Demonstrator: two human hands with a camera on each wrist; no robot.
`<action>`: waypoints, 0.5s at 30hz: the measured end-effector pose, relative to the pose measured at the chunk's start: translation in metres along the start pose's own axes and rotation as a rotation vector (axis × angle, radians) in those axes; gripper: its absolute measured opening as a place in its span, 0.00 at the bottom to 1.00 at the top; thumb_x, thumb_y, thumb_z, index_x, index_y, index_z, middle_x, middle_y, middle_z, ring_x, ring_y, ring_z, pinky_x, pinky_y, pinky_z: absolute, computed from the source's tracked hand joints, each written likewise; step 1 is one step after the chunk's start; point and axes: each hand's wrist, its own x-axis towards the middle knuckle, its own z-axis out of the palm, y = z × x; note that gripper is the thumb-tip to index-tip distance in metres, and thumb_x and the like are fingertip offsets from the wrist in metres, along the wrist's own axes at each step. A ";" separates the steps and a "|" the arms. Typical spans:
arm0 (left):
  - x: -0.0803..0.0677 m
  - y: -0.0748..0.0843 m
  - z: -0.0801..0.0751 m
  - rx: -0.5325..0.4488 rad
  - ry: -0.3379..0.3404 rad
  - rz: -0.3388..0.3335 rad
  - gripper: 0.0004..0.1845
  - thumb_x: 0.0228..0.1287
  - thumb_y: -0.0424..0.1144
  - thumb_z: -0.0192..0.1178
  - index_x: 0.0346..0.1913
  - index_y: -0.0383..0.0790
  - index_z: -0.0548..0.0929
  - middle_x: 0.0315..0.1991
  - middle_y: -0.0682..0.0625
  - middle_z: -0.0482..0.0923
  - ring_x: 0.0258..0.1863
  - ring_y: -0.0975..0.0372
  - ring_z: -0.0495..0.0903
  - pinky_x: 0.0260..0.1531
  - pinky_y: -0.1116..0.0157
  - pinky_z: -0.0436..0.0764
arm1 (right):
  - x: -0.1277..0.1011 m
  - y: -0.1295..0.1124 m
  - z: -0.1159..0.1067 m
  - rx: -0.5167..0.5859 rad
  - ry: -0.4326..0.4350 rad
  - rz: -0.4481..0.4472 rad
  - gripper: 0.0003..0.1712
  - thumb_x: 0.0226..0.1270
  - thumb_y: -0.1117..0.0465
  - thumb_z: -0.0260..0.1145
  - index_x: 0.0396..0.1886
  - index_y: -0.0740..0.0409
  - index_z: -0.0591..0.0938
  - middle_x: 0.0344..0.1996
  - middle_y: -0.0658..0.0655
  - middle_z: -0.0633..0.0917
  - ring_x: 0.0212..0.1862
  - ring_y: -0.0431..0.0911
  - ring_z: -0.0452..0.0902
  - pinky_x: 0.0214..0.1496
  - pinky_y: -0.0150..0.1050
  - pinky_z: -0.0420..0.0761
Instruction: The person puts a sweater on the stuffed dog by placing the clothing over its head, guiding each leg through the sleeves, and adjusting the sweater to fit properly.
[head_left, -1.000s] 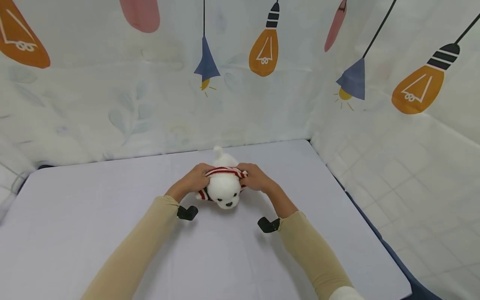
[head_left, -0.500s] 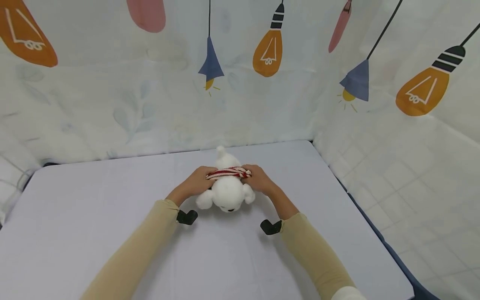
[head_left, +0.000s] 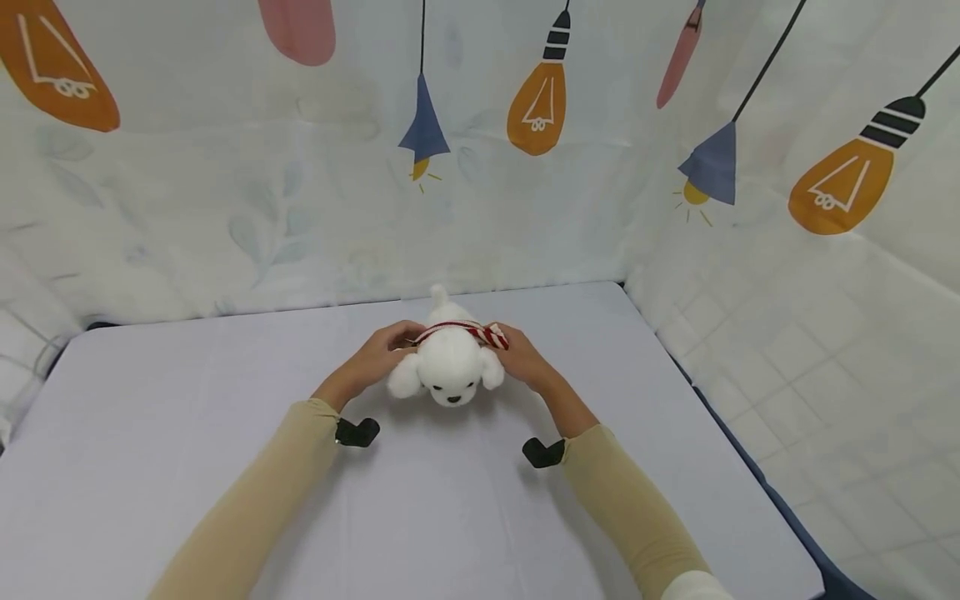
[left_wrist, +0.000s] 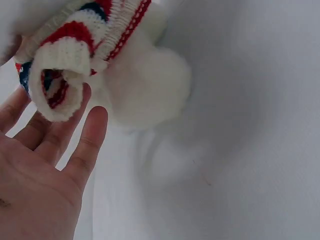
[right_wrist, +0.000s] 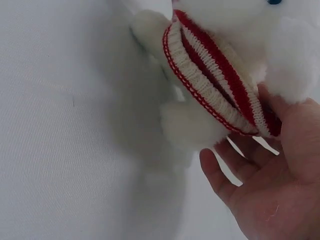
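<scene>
Resting mid-worktop (head_left: 225, 500), the stuffed dog (head_left: 448, 367) faces the person, with a hand at each flank. On the left, the left hand (head_left: 381, 354) lies with fingers (left_wrist: 87, 137) straight and slightly apart, touching the rolled sleeve of the little sweater (left_wrist: 75, 60). That knit is ribbed, stretchy, striped red, cream and blue. The dog looks light, plush and squashy; it should not slip, and the bunched knit band gives the best hold. On the right, the right hand (head_left: 525, 360) cups the sweater's band (right_wrist: 220, 95), fingers (right_wrist: 220, 175) loosely curled under it.
</scene>
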 end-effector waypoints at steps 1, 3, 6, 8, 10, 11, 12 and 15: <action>-0.001 -0.001 -0.001 -0.004 -0.006 -0.003 0.19 0.72 0.41 0.53 0.62 0.42 0.73 0.62 0.42 0.73 0.62 0.48 0.73 0.63 0.47 0.69 | 0.000 0.000 0.000 0.004 0.001 0.000 0.15 0.68 0.53 0.61 0.50 0.54 0.78 0.49 0.54 0.82 0.48 0.45 0.73 0.51 0.40 0.73; -0.002 -0.003 -0.002 -0.002 -0.019 -0.013 0.19 0.72 0.41 0.52 0.63 0.40 0.73 0.62 0.41 0.72 0.63 0.48 0.72 0.63 0.47 0.69 | 0.000 0.001 0.000 0.002 -0.001 -0.002 0.15 0.68 0.51 0.61 0.48 0.55 0.78 0.46 0.55 0.81 0.44 0.45 0.72 0.47 0.39 0.72; -0.004 -0.004 -0.002 0.004 -0.039 -0.056 0.20 0.73 0.44 0.52 0.62 0.40 0.73 0.64 0.40 0.71 0.66 0.48 0.69 0.65 0.46 0.67 | -0.001 0.002 0.000 0.004 0.003 0.006 0.16 0.69 0.50 0.60 0.48 0.55 0.78 0.45 0.55 0.81 0.43 0.45 0.71 0.46 0.39 0.72; -0.005 -0.005 -0.001 0.019 -0.053 -0.087 0.21 0.73 0.47 0.51 0.62 0.40 0.72 0.64 0.40 0.70 0.67 0.48 0.67 0.65 0.45 0.65 | -0.002 0.003 0.000 0.010 0.009 0.021 0.18 0.69 0.49 0.60 0.50 0.55 0.79 0.47 0.55 0.82 0.44 0.44 0.72 0.47 0.40 0.72; -0.005 -0.006 0.000 0.037 -0.064 -0.116 0.22 0.73 0.49 0.49 0.63 0.40 0.72 0.65 0.41 0.70 0.67 0.48 0.66 0.66 0.45 0.64 | -0.003 0.004 0.001 0.015 0.010 0.040 0.20 0.70 0.48 0.59 0.53 0.54 0.79 0.50 0.55 0.82 0.46 0.44 0.72 0.49 0.40 0.73; -0.005 -0.006 0.001 0.047 -0.069 -0.131 0.23 0.74 0.50 0.48 0.63 0.40 0.71 0.65 0.41 0.69 0.67 0.48 0.65 0.66 0.44 0.64 | -0.004 0.004 0.002 0.019 0.009 0.048 0.20 0.70 0.47 0.59 0.54 0.54 0.79 0.51 0.55 0.82 0.46 0.44 0.73 0.49 0.40 0.73; -0.005 -0.006 0.002 0.056 -0.075 -0.142 0.24 0.74 0.51 0.47 0.64 0.40 0.71 0.66 0.41 0.69 0.67 0.48 0.65 0.66 0.44 0.64 | -0.005 0.005 0.002 0.019 0.006 0.056 0.21 0.70 0.47 0.59 0.56 0.53 0.79 0.52 0.55 0.82 0.47 0.44 0.73 0.50 0.40 0.73; -0.006 -0.007 0.005 0.079 -0.095 -0.164 0.26 0.75 0.52 0.44 0.68 0.42 0.68 0.68 0.41 0.66 0.69 0.48 0.63 0.67 0.44 0.62 | -0.006 0.006 0.004 0.019 0.000 0.061 0.22 0.70 0.47 0.58 0.58 0.52 0.78 0.53 0.55 0.82 0.46 0.44 0.73 0.49 0.40 0.73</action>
